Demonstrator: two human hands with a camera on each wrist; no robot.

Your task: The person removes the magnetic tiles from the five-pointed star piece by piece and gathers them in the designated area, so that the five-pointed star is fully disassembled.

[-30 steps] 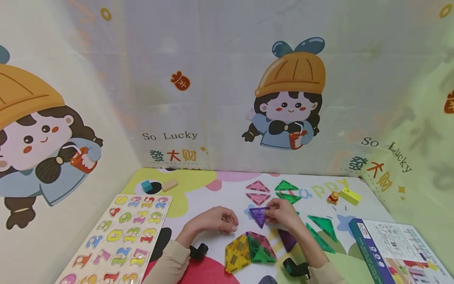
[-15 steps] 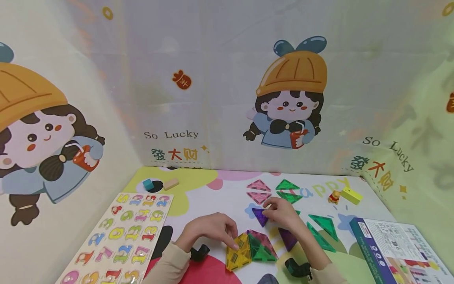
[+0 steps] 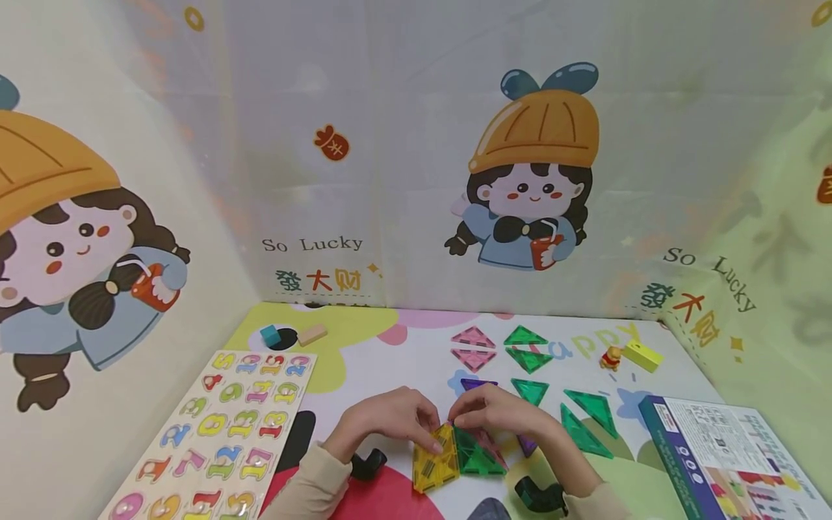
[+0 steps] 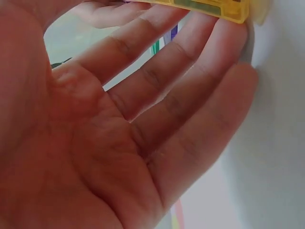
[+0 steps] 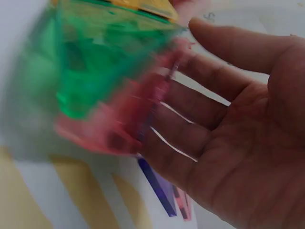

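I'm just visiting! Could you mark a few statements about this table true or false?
1. The left hand touches the yellow panel. True.
2. The number board lies to the person's right. False: the number board lies to the left.
3. Two pink triangles lie beyond the hands. True.
4. The bear figure is beside the teal cube. False: the bear figure is beside the yellow block.
5. The right hand rests on the box. False: the right hand is at the tile build.
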